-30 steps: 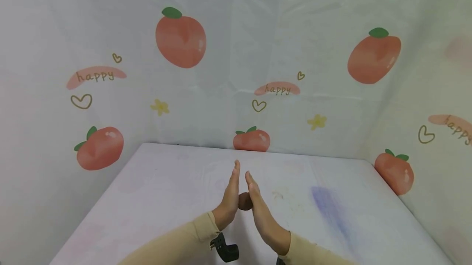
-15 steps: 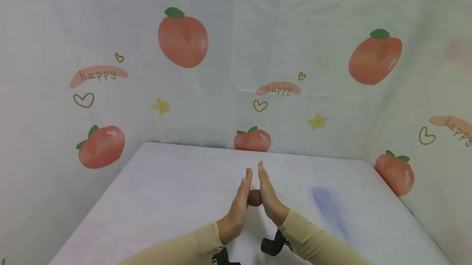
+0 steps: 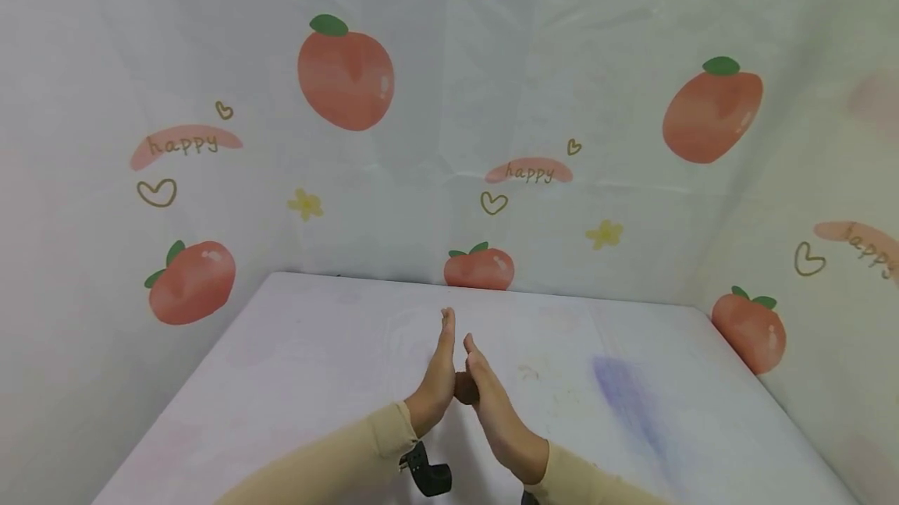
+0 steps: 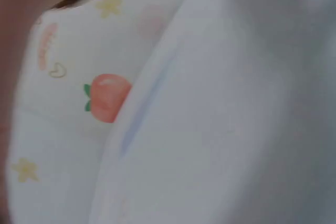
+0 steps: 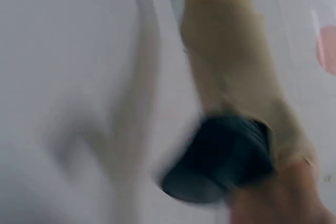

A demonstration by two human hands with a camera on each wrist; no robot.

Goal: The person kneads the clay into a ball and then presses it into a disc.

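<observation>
A small brown ball (image 3: 466, 388) is sandwiched between two flat palms, above the table. My left hand (image 3: 435, 382) presses it from the left with fingers straight and pointing up and away. From the right, my right hand (image 3: 497, 411) leans against the ball, its fingers extended too and set slightly nearer to me than the left ones. Part of the ball is covered by the right hand. In the right wrist view, a tan sleeve (image 5: 231, 56) and a black wrist camera (image 5: 215, 161) appear, blurred; the ball shows in neither wrist view.
Below the hands spreads a white table (image 3: 337, 349) with a faint blue-purple smear (image 3: 628, 403) on its right side. A white curtain (image 3: 421, 99) printed with red fruit and yellow flowers encloses the back and sides.
Half a second ago the right hand was farther forward and the left nearer. Now the left has slid forward, the right back, and the ball has shifted left, much as one second ago.
</observation>
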